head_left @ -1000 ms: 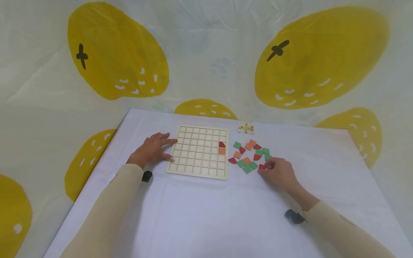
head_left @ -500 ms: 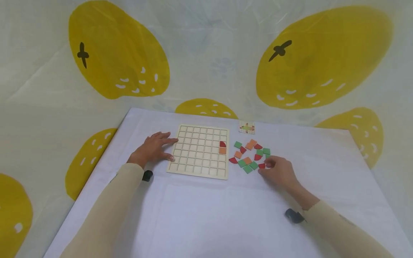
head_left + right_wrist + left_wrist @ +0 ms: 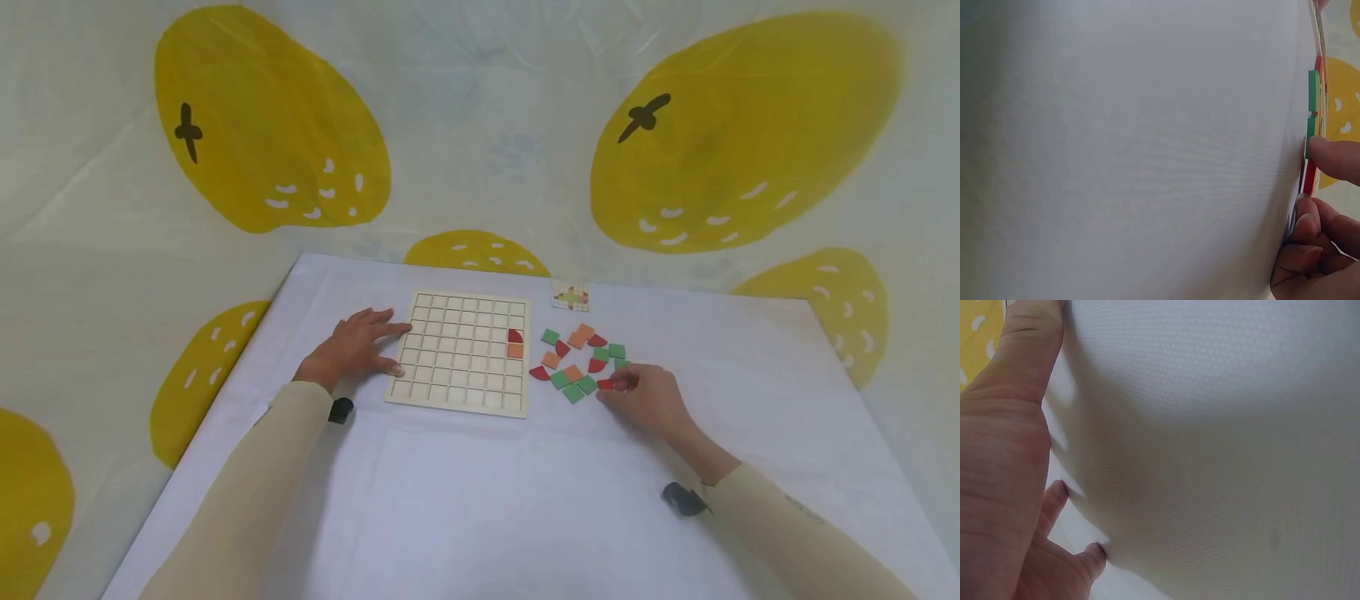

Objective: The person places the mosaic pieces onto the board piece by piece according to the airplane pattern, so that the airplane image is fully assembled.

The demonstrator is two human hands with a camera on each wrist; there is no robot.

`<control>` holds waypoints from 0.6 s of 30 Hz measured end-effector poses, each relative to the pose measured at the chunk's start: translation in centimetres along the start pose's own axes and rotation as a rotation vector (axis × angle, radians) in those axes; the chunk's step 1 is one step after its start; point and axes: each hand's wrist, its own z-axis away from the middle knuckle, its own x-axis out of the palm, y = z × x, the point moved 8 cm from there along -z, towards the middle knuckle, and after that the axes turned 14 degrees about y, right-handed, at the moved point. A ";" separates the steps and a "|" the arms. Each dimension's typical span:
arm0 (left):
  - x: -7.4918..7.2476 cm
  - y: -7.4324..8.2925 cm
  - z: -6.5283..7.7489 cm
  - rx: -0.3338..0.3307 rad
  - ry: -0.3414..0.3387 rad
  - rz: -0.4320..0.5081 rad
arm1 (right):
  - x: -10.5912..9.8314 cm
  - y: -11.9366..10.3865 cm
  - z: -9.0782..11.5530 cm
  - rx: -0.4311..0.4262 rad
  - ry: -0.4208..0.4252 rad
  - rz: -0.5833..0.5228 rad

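My left hand (image 3: 352, 346) lies with spread fingers at the left edge of the pale wooden grid board (image 3: 457, 407), index fingertip and thumb on its rim. In the left wrist view the fingertips (image 3: 1094, 550) touch the white cloth. On the board's right side sit a red quarter-circle tile (image 3: 515, 336) and, below it, an orange square tile (image 3: 515, 351). Right of the board, at the near edge of the loose tiles, my right hand (image 3: 648, 400) pinches a red tile (image 3: 606, 384) between thumb and fingers. The right wrist view shows this red tile (image 3: 1310, 178) edge-on.
Loose green tiles (image 3: 573, 393), orange tiles (image 3: 581, 336) and red quarter-circle tiles (image 3: 539, 373) are scattered between the board and the right hand. A small pattern card (image 3: 571, 296) lies behind them near the back edge of the white-covered table (image 3: 450, 500).
The red tile at my right fingertips, earlier flat on the cloth, now appears tipped up and narrower between thumb and finger. The left hand and board have stayed put.
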 end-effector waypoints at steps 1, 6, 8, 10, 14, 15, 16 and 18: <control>0.0 0.0 0.0 0.002 0.001 0.000 | 0.0 0.0 0.0 -0.003 0.002 -0.001; 0.0 0.1 0.0 0.003 0.000 -0.008 | -0.1 0.0 0.1 -0.011 0.018 -0.009; 0.0 0.1 0.0 -0.002 -0.002 -0.012 | -0.1 0.0 0.1 -0.010 0.025 -0.015; 0.1 0.1 0.0 -0.006 -0.005 -0.016 | 0.0 -0.1 0.1 -0.012 0.027 -0.022; 0.2 0.0 0.0 -0.012 -0.002 -0.018 | 0.2 -0.3 0.1 -0.017 0.029 -0.038; 0.2 -0.1 0.0 -0.014 -0.001 -0.018 | 0.2 -0.4 0.1 -0.018 0.028 -0.044; 0.3 -0.1 -0.1 -0.015 0.000 -0.018 | 0.2 -0.4 0.1 -0.017 0.028 -0.048; 0.3 -0.1 -0.1 -0.017 0.000 -0.019 | 0.2 -0.6 0.2 -0.018 0.029 -0.056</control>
